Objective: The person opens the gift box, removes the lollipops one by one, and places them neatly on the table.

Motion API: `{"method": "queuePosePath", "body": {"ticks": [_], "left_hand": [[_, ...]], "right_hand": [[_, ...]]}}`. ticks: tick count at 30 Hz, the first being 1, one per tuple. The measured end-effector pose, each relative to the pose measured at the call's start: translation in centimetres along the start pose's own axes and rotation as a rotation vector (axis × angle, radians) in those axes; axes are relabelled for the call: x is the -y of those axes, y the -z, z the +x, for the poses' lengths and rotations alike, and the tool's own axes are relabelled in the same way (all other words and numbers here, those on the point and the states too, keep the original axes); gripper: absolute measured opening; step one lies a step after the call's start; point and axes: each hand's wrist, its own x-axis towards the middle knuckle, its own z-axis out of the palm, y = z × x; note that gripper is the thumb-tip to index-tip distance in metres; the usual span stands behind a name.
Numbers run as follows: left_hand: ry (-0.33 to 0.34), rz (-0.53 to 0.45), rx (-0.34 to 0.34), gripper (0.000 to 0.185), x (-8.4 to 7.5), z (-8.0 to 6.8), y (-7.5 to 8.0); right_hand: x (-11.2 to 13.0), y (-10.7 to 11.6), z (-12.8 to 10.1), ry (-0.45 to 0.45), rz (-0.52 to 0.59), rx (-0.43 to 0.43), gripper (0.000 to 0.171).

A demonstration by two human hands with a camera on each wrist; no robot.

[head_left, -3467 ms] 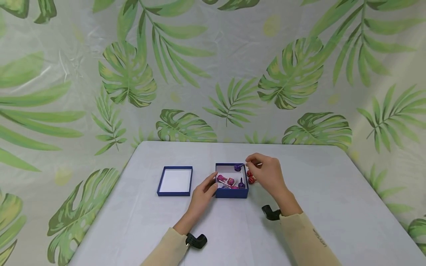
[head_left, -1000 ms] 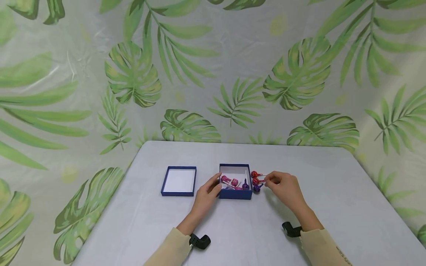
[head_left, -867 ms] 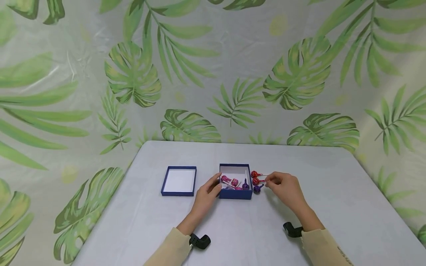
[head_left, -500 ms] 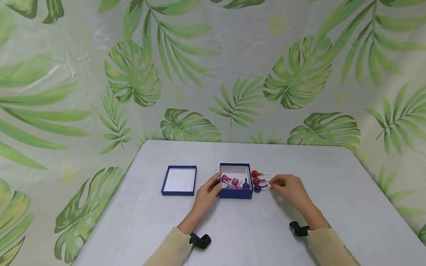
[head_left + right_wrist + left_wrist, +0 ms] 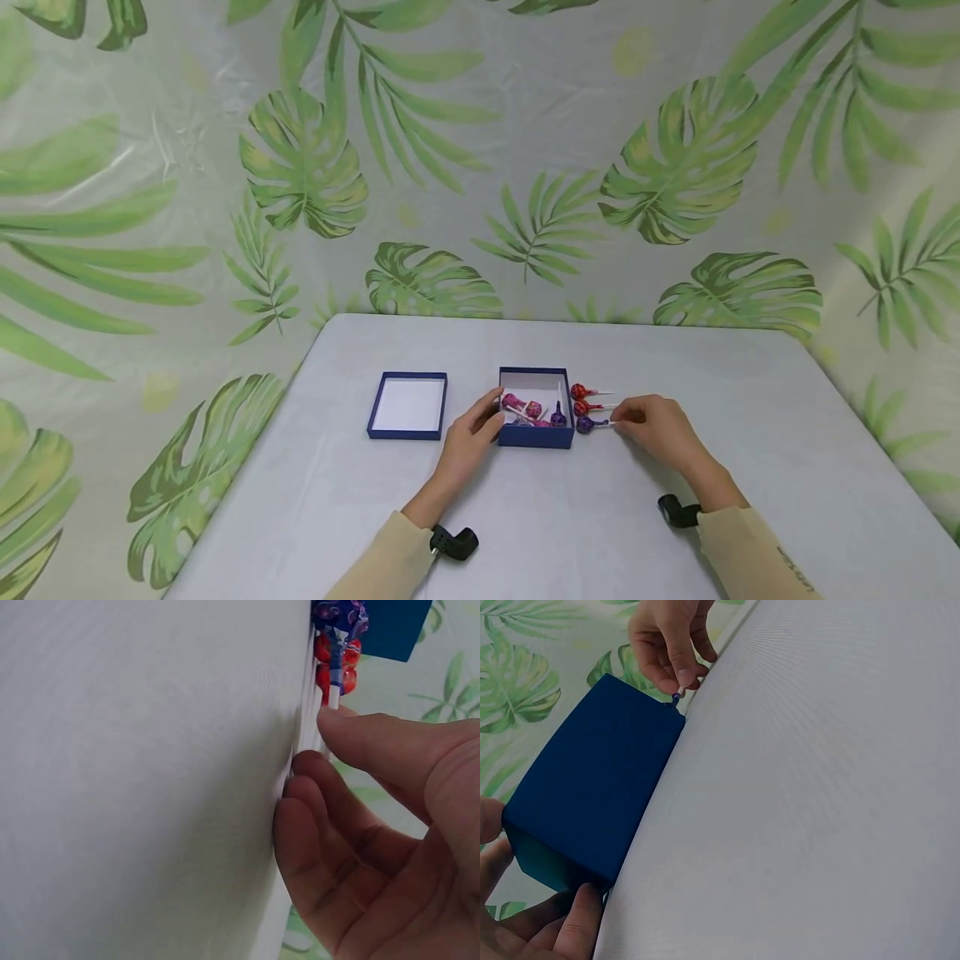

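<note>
Here, right hand (image 5: 654, 423) down on the white table (image 5: 675, 533), thumb and forefinger closed lightly on the white stick end of the purple lollipop (image 5: 584, 424); in the right wrist view, thumb tip (image 5: 352, 727) against the stick, other fingers loosely curled on the cloth beneath. Wrapped head pointing away from the pinch toward the blue box (image 5: 536, 435), just beside its right wall, lying flat.

Beyond the pinch, further from the wearer: two red lollipops (image 5: 578, 399), side by side, sticks pointing the same way as the held one, apart from the fingers.

Left hand (image 5: 468, 433) on the far side of the box from the pinch, fingers curled round its near-left corner, gripping; in the left wrist view, fingertips (image 5: 577, 922) under the box edge. Inside the box: pink and purple wrapped lollipops (image 5: 525, 409), jumbled.

Further left, well apart from both hands: box lid (image 5: 407, 406), lying open side up.

Handling, as judgement: probably very light. Stick thin, stiff, likely smooth, so apt to roll or twist in a loose pinch. Head hard but brittle under crinkly wrapper. Best hold near the stick's free end as now, or closer to the head for less swing. Box of light card, likely to slide unless steadied.
</note>
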Motion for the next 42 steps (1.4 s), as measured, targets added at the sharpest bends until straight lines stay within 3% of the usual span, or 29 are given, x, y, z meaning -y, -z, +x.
{"method": "queuePosePath", "body": {"ticks": [10, 14, 27, 34, 42], "left_hand": [[-0.011, -0.010, 0.005, 0.044, -1.3, -0.3, -0.2], [0.004, -0.010, 0.006, 0.044, -0.4, 0.0, -0.4], [-0.016, -0.008, 0.003, 0.044, -0.6, -0.1, -0.3], [-0.016, 0.003, 0.002, 0.044, -0.4, 0.0, -0.2], [-0.002, -0.001, 0.002, 0.044, -0.1, 0.0, 0.0]], "right_hand": [[-0.4, 0.2, 0.2, 0.039, -0.064, -0.011, 0.008], [-0.6, 0.3, 0.4, 0.038, -0.068, -0.007, 0.009], [-0.4, 0.4, 0.1, 0.029, -0.062, -0.010, 0.007], [0.1, 1.6, -0.4, -0.015, -0.041, -0.009, 0.011], [0.9, 2.9, -0.7, -0.003, -0.016, -0.056, 0.017]]}}
